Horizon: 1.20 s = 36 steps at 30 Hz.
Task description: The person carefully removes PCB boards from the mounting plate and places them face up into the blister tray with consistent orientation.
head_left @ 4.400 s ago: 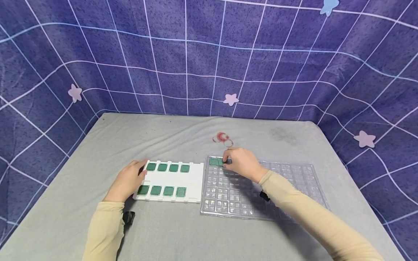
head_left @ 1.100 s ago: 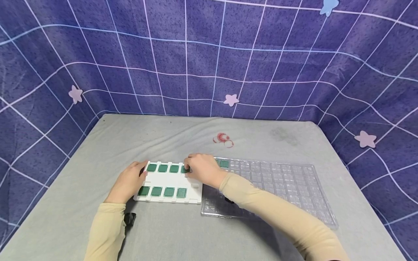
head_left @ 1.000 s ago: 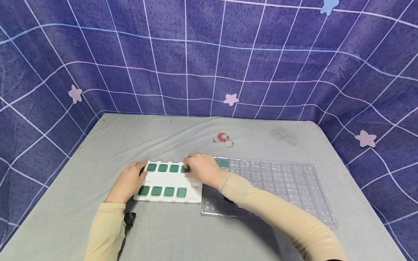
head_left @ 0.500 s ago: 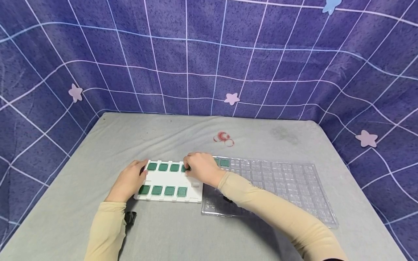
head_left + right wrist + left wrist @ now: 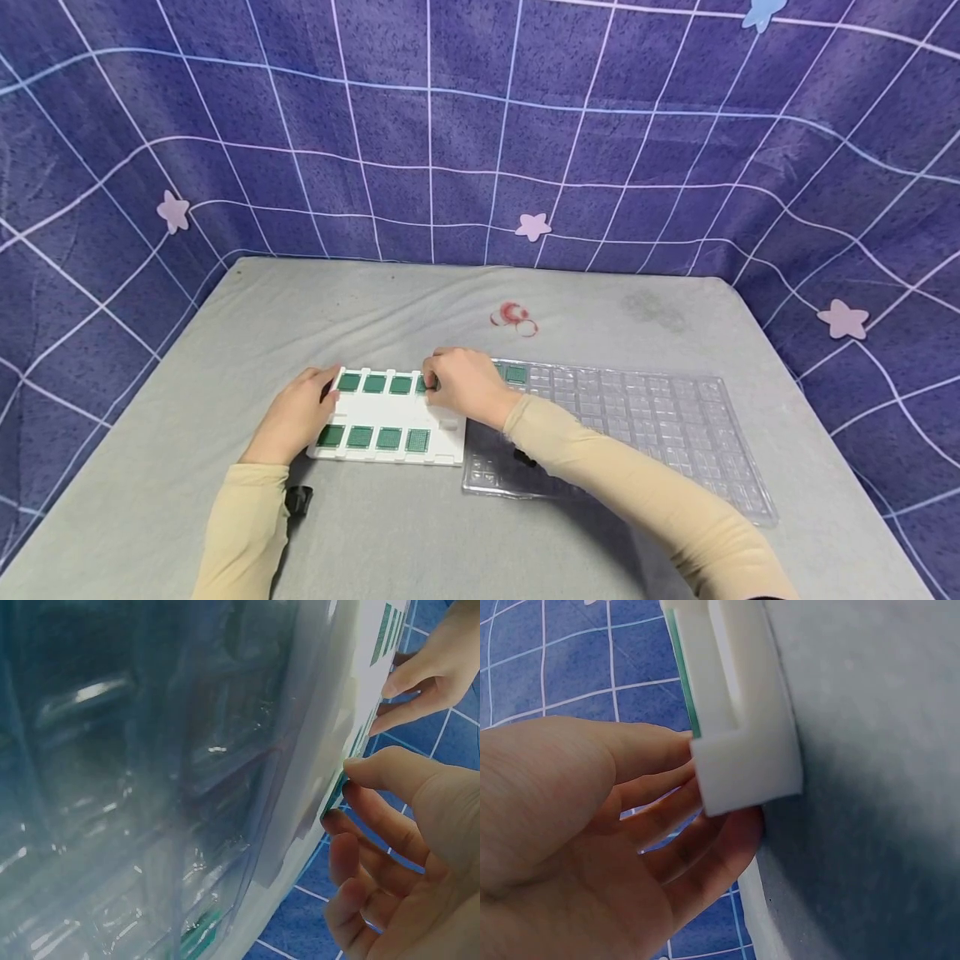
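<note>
At the left end of a white holder (image 5: 386, 409), my left hand (image 5: 292, 421) grips its edge, thumb near the top corner and fingertips beneath, as the left wrist view (image 5: 742, 769) shows. Green perforated circuit boards lie along the holder in two rows. My right hand (image 5: 471, 387) pinches the rightmost board of the far row (image 5: 422, 384) between thumb and index finger; its other fingers curl loosely in the right wrist view. That board (image 5: 335, 793) is mostly covered by the fingertips. Right of the holder lies a clear plastic tray (image 5: 645, 417) with many square cells.
Two green boards sit in the clear tray's far-left cells; the right one (image 5: 516, 374) shows best. My right forearm crosses over this tray. A grey cloth (image 5: 390, 533) covers the table, and a purple gridded curtain (image 5: 390, 125) hangs behind and at both sides.
Since the oldest frame, my right hand has moved left from a green board in the clear tray's second cell to the white holder. Over the last second both hands hold nearly still.
</note>
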{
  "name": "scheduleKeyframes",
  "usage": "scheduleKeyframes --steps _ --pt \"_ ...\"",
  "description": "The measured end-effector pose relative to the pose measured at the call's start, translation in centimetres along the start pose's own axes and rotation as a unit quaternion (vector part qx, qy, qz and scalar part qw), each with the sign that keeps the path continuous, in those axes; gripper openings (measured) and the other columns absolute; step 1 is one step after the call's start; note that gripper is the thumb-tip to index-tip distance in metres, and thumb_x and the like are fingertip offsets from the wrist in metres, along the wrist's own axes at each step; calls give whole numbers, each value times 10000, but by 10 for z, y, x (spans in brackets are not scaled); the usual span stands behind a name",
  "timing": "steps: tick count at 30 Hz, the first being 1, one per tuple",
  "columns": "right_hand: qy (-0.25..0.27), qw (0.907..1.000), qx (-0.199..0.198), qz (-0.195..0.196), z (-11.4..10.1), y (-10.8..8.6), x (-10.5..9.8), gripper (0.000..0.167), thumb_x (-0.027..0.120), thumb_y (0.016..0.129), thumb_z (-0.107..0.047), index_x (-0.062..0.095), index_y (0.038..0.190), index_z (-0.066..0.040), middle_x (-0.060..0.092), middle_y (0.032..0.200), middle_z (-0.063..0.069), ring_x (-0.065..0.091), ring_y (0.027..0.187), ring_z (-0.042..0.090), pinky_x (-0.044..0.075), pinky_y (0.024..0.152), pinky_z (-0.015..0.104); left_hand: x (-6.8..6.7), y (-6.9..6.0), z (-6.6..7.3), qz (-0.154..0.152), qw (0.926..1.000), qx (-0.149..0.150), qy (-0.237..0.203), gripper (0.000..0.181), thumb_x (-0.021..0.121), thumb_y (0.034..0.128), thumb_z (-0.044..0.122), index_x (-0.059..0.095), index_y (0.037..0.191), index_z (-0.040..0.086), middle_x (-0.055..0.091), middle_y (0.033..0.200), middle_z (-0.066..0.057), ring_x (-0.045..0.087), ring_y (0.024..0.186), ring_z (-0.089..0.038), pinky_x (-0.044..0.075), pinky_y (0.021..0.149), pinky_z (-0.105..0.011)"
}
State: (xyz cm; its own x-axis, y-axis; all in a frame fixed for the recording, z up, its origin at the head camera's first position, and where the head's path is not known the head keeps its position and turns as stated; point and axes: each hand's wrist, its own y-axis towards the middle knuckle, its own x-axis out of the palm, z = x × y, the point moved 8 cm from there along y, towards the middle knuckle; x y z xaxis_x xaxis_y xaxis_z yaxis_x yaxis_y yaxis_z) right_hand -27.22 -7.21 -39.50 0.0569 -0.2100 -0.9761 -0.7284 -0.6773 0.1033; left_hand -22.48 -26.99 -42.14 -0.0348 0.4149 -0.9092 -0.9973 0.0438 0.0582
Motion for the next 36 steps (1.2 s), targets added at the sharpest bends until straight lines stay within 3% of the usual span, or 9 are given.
scheduleKeyframes --steps 15,24,36 --pt "51 9998 -78 147 8 -14 -14 75 800 855 -239 734 885 -217 697 913 -85 524 631 46 401 482 200 1 1 0 -4 10000 3 23 462 550 1021 86 497 1427 -126 576 1313 -354 588 1182 -526 490 1004 -633" --pt "165 9998 124 77 19 -24 -17 169 846 833 -331 734 895 -221 695 922 -107 531 627 40 426 504 211 1 1 0 -4 10000 1 53 462 546 1020 85 498 1429 -123 576 1313 -351 592 1180 -522 493 1003 -633" --pt "-24 9995 91 292 39 -38 -24 96 817 851 -221 742 912 -213 708 925 -94 534 622 33 421 488 193 1 1 1 -35 10000 -27 55 465 543 1021 88 493 1431 -127 568 1319 -361 586 1182 -531 491 1002 -638"
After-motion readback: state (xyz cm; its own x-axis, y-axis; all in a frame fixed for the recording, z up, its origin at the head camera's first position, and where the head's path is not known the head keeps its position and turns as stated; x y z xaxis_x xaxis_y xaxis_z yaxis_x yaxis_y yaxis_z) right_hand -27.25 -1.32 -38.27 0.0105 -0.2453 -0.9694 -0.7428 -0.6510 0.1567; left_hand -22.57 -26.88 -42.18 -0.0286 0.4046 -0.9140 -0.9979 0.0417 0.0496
